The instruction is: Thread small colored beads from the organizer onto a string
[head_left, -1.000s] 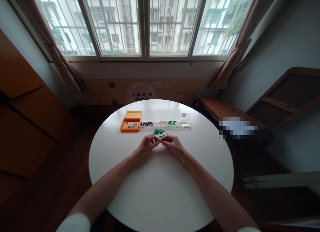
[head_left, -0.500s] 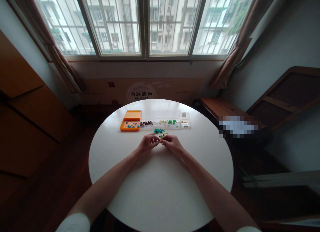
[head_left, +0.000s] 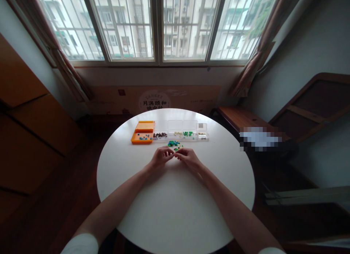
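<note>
My left hand and my right hand meet fingertip to fingertip over the white table. Both are closed in a pinch, and whatever they hold is too small to name. Just beyond the fingers lies a loose pile of tiny green and blue pieces, with a few green and dark ones nearer my right hand. Behind the pile stands an orange box with its lid up and small blue pieces inside. Clear compartment boxes beside it hold dark brown, pale yellow and green pieces.
The round white table fills the middle of the view. A wooden bench stands to its right, with a blurred-out white item on it. A printed cardboard panel leans under the barred window.
</note>
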The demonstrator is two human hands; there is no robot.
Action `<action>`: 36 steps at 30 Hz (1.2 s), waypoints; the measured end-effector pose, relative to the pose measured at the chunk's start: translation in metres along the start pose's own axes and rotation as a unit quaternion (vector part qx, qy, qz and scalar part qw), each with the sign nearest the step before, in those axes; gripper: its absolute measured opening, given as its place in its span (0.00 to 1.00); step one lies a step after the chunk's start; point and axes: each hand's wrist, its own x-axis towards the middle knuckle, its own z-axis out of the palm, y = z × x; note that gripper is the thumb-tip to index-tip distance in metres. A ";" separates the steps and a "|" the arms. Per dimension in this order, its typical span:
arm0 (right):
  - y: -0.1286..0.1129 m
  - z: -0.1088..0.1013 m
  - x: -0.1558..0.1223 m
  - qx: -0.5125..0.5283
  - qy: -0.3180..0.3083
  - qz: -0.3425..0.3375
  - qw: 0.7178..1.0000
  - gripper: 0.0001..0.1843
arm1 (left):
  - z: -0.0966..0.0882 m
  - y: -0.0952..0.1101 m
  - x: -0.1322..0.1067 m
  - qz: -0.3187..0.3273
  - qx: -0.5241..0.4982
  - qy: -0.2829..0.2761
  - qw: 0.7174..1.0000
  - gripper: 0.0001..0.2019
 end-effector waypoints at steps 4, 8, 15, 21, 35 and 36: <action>0.000 0.000 0.000 0.013 -0.006 0.002 1.000 0.16 | 0.001 -0.003 0.000 -0.005 0.002 0.005 1.000 0.11; -0.002 -0.001 -0.001 0.023 -0.008 0.006 1.000 0.15 | 0.002 -0.006 0.000 -0.010 0.001 0.012 1.000 0.12; -0.004 -0.001 -0.001 0.022 -0.003 0.009 1.000 0.16 | 0.002 -0.005 0.000 -0.016 0.000 0.010 1.000 0.13; -0.002 -0.002 -0.001 0.015 -0.009 0.007 1.000 0.16 | 0.002 -0.005 0.000 -0.018 -0.003 0.008 1.000 0.14; -0.003 -0.001 0.000 0.016 -0.002 0.009 1.000 0.16 | 0.003 -0.007 0.000 -0.020 0.001 0.007 1.000 0.15; -0.001 0.000 0.001 0.018 0.003 0.009 1.000 0.16 | 0.003 -0.006 0.000 -0.022 0.002 0.008 1.000 0.15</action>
